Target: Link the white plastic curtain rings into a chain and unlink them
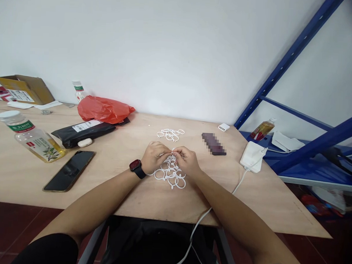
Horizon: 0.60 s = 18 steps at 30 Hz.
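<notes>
Left hand point(155, 157) and right hand point(187, 160), fingertips nearly meeting, pinch a white piece point(173, 149) near white rings point(174, 174).

Thin white rings point(169, 171) lie on the desk point(149, 204) in 2 groups; the nearer one is a loose, tangled heap, its rings flat or nearly so, overlapping, with small knobs on their rims; it spreads below and between the left hand point(155, 156) and right hand point(188, 160), which partly hide its upper end; the farther group point(170, 134), smaller, sits beyond the fingertips, well apart from the heap, its rings also overlapping; 1 small white piece point(173, 149) shows between both hands' pinched fingertips, its shape mostly hidden.
</notes>
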{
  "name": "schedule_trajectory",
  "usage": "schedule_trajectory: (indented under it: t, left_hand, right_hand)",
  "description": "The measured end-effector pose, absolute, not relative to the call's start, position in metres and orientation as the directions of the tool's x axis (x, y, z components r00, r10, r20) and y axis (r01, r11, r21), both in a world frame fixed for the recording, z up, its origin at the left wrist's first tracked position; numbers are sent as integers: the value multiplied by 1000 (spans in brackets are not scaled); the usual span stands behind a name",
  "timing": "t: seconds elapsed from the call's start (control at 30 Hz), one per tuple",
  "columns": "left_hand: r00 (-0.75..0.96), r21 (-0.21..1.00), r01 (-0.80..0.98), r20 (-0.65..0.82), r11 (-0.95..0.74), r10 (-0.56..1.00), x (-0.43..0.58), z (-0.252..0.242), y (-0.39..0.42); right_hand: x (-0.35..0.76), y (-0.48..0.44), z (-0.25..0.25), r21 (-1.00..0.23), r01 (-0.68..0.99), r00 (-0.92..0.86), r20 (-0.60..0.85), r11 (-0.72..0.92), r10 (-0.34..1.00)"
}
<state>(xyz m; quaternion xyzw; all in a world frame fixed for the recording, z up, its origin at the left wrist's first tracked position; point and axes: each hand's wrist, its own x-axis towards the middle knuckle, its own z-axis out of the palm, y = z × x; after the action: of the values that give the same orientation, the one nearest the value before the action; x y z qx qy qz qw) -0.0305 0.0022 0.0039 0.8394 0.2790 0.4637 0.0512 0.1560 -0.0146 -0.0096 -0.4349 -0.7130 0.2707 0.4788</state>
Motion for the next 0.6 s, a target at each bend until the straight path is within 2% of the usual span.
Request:
schedule_trajectory:
  t: [0.13,0.33,0.47,0.6]
  left_hand:
    - [395,382,445,728,-810,560,-29,2,4]
    - [418,430,539,610,-724,674,-29,-9,14]
    - [486,434,581,492,-688,722,-31,-10,16]
    - [502,424,593,471,-685,726,-31,-7,15]
  right_hand:
    - [155,-14,-10,-816,346,-133,446,464,885]
    - [162,-7,-10,-709,490,-111,527,507,843]
    - [170,-1,-10,-719,521,-68,502,460,862]
    - [179,11,-14,-731,525,-81,466,435,881]
